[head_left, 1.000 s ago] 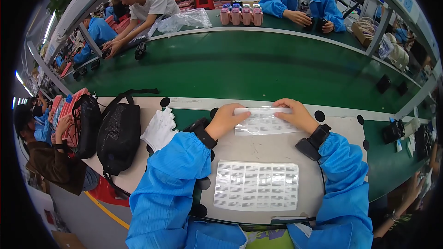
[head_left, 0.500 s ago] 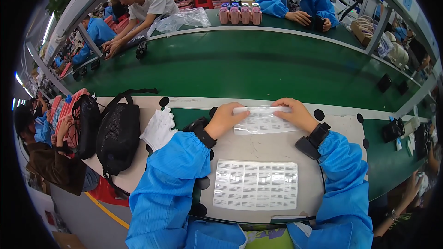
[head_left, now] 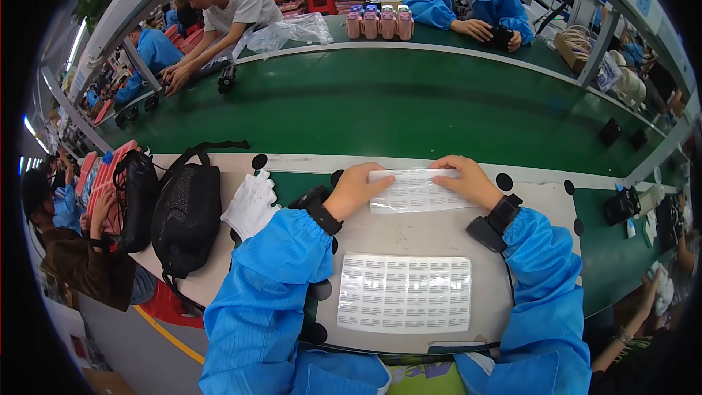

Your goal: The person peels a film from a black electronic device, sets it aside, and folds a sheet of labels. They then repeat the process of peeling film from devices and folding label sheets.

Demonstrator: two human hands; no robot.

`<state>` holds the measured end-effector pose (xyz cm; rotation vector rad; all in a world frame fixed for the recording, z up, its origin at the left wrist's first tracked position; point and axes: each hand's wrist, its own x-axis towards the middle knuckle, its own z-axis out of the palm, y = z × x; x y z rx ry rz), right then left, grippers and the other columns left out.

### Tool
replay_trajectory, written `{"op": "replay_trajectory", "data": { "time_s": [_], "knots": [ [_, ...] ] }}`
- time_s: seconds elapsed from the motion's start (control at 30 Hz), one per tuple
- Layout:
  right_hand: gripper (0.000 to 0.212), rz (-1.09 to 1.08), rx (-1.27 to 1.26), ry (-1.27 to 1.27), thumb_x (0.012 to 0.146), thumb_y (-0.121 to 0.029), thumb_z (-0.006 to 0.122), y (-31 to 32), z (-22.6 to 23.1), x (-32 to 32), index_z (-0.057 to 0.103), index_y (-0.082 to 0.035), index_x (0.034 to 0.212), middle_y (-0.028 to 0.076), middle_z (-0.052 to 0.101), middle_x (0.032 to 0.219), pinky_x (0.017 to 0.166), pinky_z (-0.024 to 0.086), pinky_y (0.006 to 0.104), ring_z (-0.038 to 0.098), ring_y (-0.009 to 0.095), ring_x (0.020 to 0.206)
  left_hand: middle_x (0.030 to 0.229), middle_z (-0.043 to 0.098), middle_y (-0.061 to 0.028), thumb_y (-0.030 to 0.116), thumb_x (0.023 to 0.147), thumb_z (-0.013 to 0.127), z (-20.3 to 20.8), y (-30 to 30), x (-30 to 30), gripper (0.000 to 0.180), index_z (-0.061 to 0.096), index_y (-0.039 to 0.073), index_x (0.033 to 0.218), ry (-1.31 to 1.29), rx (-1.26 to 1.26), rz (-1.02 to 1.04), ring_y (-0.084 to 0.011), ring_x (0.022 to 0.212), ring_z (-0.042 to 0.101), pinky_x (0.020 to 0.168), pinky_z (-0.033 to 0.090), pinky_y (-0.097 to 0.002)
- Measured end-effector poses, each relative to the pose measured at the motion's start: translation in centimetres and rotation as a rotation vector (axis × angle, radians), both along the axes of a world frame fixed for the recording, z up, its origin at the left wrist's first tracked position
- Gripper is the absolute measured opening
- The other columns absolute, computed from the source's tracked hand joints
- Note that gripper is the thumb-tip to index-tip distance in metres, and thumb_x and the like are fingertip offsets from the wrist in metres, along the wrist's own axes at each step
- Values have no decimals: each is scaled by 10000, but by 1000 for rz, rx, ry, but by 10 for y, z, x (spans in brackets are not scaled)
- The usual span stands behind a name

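A narrow sheet of white labels [head_left: 415,196] with rows of small dark print lies at the far side of my grey work board. My left hand [head_left: 358,189] pinches its upper left corner, thumb on top. The upper right part is pinched by my right hand [head_left: 470,183], its thumb pointing inward along the upper edge. Fingers under the sheet are hidden. Closer to me, a larger sheet of labels [head_left: 404,294] rests flat on the board, touched by neither hand. Both wrists carry black strapped devices.
Left of my arm are a white glove [head_left: 251,205] and a black bag [head_left: 186,216]. Beyond the board runs a green conveyor belt [head_left: 409,102]. Several pink bottle-like items [head_left: 379,23] stand across it, near two people working. A black device [head_left: 621,206] sits at right.
My hands and both label sheets stay almost still. At the lower right, another person's hand now has a crumpled white item. Across the belt, the blue-sleeved person's hands have shifted slightly around a black object.
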<state>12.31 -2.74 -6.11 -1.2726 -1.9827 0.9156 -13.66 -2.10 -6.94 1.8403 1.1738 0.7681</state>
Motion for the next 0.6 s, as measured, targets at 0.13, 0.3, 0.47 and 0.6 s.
{"op": "replay_trajectory", "data": {
  "time_s": [0.13, 0.3, 0.47, 0.6],
  "knots": [
    [245, -3, 3, -2, 781, -141, 656, -2, 3, -1, 626, -21, 993, 83, 616, 995, 818, 449, 282, 567, 172, 917, 793, 641, -98, 262, 819, 635, 1, 0, 0, 322, 616, -38, 935, 8, -2, 1, -129, 678, 590, 622, 469, -245],
    [246, -11, 5, 47, 775, -169, 658, -1, -3, 0, 636, -23, 971, 97, 623, 960, 818, 434, 300, 561, 201, 909, 789, 642, -98, 263, 819, 635, 2, -2, 1, 322, 617, -37, 935, -18, -5, 3, -129, 675, 589, 619, 469, -245],
    [243, -4, 3, 16, 783, -143, 655, -1, 0, 1, 629, -18, 990, 86, 618, 995, 827, 445, 286, 566, 173, 920, 791, 643, -100, 264, 818, 636, 1, -1, 1, 320, 619, -34, 934, -12, -6, 3, -132, 674, 591, 620, 469, -246],
    [243, 0, 9, 17, 784, -143, 653, -1, 1, 1, 629, -15, 989, 86, 619, 988, 826, 446, 286, 568, 174, 917, 796, 645, -103, 262, 818, 636, 1, -1, 1, 317, 620, -32, 933, -12, 2, 15, -136, 676, 593, 620, 470, -247]
  ]
}}
